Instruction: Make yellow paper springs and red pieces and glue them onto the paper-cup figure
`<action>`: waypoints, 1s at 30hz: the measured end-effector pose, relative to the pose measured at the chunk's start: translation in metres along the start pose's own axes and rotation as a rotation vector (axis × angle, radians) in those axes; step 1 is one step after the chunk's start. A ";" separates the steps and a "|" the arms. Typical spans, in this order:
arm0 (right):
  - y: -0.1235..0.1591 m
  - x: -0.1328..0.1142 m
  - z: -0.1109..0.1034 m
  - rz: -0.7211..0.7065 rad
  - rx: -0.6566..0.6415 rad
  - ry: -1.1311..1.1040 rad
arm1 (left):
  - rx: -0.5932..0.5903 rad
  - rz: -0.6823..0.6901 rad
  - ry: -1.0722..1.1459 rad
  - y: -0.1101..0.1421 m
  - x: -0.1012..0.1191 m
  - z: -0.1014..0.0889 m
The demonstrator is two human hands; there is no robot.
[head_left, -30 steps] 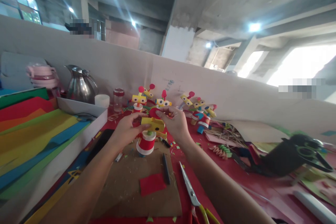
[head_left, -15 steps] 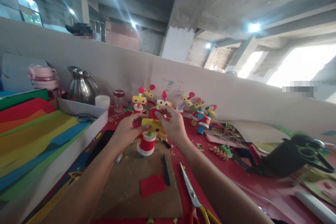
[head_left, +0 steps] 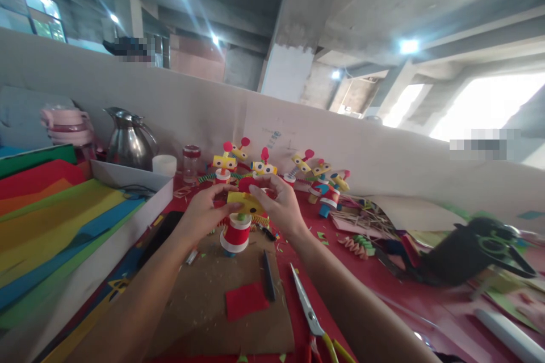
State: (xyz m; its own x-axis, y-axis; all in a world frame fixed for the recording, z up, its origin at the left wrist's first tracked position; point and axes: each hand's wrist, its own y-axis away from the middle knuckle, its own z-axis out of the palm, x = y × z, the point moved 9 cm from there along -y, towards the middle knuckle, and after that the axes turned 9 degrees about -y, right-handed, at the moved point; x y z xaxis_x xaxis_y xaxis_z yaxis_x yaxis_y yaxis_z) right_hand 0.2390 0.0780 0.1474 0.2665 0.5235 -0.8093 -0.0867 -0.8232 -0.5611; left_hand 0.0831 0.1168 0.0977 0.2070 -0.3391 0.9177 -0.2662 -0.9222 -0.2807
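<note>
- Two hands meet at the middle of the frame: your left hand [head_left: 204, 211] and your right hand [head_left: 279, 207] are both closed around the yellow head [head_left: 243, 202] of a paper figure.
- The figure's red and white body [head_left: 235, 233] stands on the brown cardboard mat [head_left: 204, 306], just below your fingers.
- Against the picture a second ago, little has moved: your right fingers have curled slightly lower over the red piece [head_left: 246, 182] on top of the head, and the figure has kept its place. I judge you are pressing that piece on, not lifting anything.
- Beyond your hands, a row of finished figures [head_left: 298, 167] lines the grey wall.
- On the mat lie a red square [head_left: 247, 300] and a dark pen [head_left: 267, 275]; scissors [head_left: 309, 312] rest on the red tabletop [head_left: 404, 300] at lower right.
- Coloured sheets [head_left: 55, 215] fill the left of the frame.
</note>
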 end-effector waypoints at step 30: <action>0.005 0.004 -0.006 -0.002 0.013 -0.085 | -0.014 0.006 0.018 -0.002 -0.003 -0.001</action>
State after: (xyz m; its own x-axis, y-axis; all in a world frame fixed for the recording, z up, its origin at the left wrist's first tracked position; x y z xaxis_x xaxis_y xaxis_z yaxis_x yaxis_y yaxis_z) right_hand 0.2449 0.0744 0.1423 0.1848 0.5425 -0.8195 -0.0991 -0.8193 -0.5648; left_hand 0.0823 0.1196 0.0952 0.1881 -0.3411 0.9210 -0.2804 -0.9174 -0.2825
